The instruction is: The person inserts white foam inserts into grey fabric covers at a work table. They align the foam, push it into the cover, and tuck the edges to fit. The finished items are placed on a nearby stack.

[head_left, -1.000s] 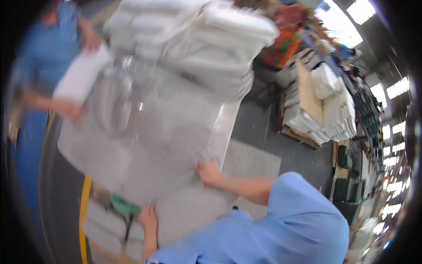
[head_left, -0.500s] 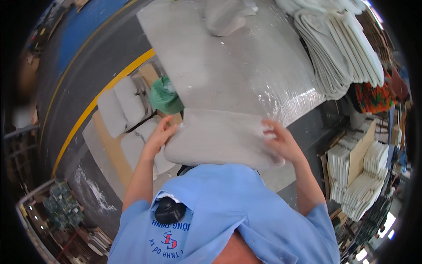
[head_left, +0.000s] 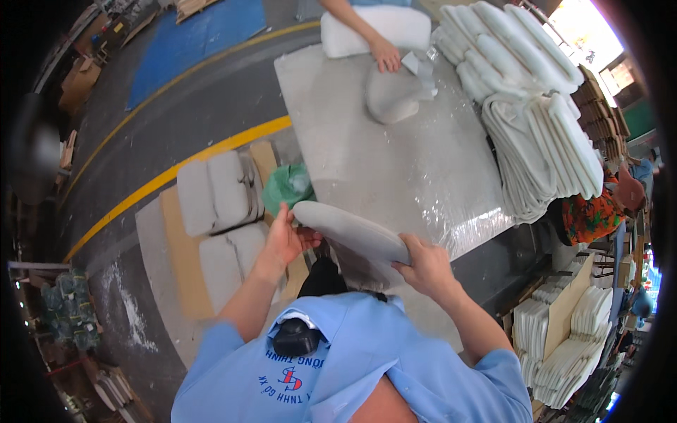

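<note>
A light grey padded cushion point(head_left: 352, 224) is tilted up almost on edge in front of my body, at the near edge of the table. My right hand point(head_left: 429, 268) grips its right end, thumb on the near side. At the other end, my left hand point(head_left: 285, 243) has its thumb raised beside the cushion and its fingers curled beneath the end. The cushion's far face is hidden from me. Just beyond my left hand sits a green plastic bag point(head_left: 285, 185).
Clear film partly covers the grey table point(head_left: 338, 120). At its far end a co-worker's hand point(head_left: 386, 55) touches another grey cushion point(head_left: 391, 95). Pale cushions are piled at right point(head_left: 525, 148). Stacked cushions point(head_left: 229, 187) lie low on the left; more point(head_left: 564, 331) stand at lower right.
The cushion has gone from lying nearly flat to tilted on edge. Both hands, apart or barely touching before, have closed on its ends. A co-worker's arm now shows at the far end.
</note>
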### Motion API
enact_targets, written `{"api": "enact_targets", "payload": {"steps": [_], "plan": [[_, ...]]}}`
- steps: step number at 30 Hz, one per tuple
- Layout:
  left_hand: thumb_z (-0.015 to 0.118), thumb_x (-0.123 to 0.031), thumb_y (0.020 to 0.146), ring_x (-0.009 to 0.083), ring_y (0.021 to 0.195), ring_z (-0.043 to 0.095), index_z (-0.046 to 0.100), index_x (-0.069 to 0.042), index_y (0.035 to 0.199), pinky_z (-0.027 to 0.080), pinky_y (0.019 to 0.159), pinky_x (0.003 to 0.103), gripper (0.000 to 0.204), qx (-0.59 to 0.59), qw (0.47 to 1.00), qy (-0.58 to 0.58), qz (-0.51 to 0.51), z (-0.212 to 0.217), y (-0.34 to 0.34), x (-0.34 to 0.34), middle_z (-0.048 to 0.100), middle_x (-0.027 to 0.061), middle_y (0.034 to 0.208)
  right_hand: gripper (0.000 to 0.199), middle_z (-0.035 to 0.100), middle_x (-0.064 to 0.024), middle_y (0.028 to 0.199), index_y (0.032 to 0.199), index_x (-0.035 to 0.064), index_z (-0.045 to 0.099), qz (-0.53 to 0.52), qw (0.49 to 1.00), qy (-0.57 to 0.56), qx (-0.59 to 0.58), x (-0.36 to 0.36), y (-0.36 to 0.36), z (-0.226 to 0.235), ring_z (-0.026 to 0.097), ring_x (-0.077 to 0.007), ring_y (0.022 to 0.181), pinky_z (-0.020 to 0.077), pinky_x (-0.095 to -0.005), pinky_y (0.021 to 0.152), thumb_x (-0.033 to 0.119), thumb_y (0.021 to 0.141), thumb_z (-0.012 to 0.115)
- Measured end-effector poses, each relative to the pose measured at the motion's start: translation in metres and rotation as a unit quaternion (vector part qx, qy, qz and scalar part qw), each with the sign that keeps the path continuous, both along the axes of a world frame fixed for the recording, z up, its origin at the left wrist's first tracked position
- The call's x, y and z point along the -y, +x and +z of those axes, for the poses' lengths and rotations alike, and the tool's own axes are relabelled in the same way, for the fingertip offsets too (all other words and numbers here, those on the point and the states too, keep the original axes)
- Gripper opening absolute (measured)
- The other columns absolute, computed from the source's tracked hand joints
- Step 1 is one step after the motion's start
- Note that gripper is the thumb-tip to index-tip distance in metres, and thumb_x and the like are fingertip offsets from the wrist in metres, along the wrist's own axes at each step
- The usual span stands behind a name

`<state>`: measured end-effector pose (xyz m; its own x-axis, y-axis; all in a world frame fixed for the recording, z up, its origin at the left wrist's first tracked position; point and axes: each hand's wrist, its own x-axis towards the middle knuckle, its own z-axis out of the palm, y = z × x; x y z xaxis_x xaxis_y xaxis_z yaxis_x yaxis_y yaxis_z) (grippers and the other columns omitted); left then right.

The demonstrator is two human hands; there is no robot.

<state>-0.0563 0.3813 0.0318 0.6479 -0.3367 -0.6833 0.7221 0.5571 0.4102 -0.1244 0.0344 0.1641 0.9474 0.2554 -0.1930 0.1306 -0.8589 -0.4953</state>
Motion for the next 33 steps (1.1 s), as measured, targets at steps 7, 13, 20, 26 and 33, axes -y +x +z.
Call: {"api": "enact_targets", "payload": {"steps": [7, 13, 20, 26, 33], "plan": [[0.060, -0.077, 0.093, 0.0458, 0.136, 0.050, 0.020, -0.022, 0.167, 0.036, 0.115, 0.062, 0.100, 0.085, 0.988, 0.101, -0.081, -0.005, 0.012, 0.085, 0.039, 0.0194, 0.160, 0.055, 0.077, -0.0184, 0.107, 0.132, 0.0046, 0.065, -0.243, 0.944, 0.217, 0.057, 0.009, -0.003, 0.016, 0.076, -0.0302, 0.098, 0.0576, -0.0394, 0.084, 0.012, 0.081, 0.084], [0.051, -0.068, 0.103, 0.0281, 0.146, 0.046, 0.037, -0.004, 0.161, 0.035, 0.123, 0.046, 0.087, 0.242, 0.967, 0.023, -0.070, 0.042, 0.081, 0.162, 0.048, 0.0175, 0.159, 0.060, 0.072, -0.0158, 0.119, 0.138, 0.0018, 0.056, -0.302, 0.838, 0.438, 0.121, -0.003, -0.001, 0.011, 0.071, -0.0234, 0.105, 0.0564, -0.0374, 0.092, 0.016, 0.087, 0.085], [0.049, -0.056, 0.109, 0.0249, 0.111, 0.070, 0.068, 0.002, 0.133, 0.058, 0.091, 0.038, 0.066, 0.344, 0.793, 0.260, -0.430, 0.077, 0.130, 0.170, 0.071, 0.0144, 0.130, 0.064, 0.055, -0.0124, 0.142, 0.151, 0.0078, 0.039, -0.208, 0.732, 0.646, 0.059, 0.019, -0.018, -0.003, 0.060, -0.0218, 0.121, 0.0507, -0.0379, 0.099, 0.028, 0.100, 0.073], [0.045, -0.060, 0.108, 0.0235, 0.106, 0.071, 0.073, -0.002, 0.129, 0.055, 0.094, 0.041, 0.067, 0.288, 0.672, 0.318, -0.604, 0.017, 0.085, 0.169, 0.076, 0.0142, 0.114, 0.063, 0.051, -0.0129, 0.151, 0.156, 0.0111, 0.045, -0.419, 0.673, 0.609, -0.026, 0.102, -0.014, -0.017, 0.052, -0.0246, 0.134, 0.0485, -0.0407, 0.104, 0.046, 0.106, 0.062], [0.058, -0.048, 0.102, 0.0430, 0.108, 0.069, 0.074, -0.007, 0.114, 0.054, 0.092, 0.051, 0.046, 0.482, 0.455, 0.482, -0.572, -0.031, 0.041, 0.185, 0.074, 0.0234, 0.110, 0.070, 0.062, -0.0162, 0.140, 0.150, 0.0069, 0.054, -0.420, 0.834, 0.291, -0.209, 0.123, -0.052, -0.077, 0.058, -0.0267, 0.130, 0.0485, -0.0404, 0.107, 0.035, 0.091, 0.079]]}}
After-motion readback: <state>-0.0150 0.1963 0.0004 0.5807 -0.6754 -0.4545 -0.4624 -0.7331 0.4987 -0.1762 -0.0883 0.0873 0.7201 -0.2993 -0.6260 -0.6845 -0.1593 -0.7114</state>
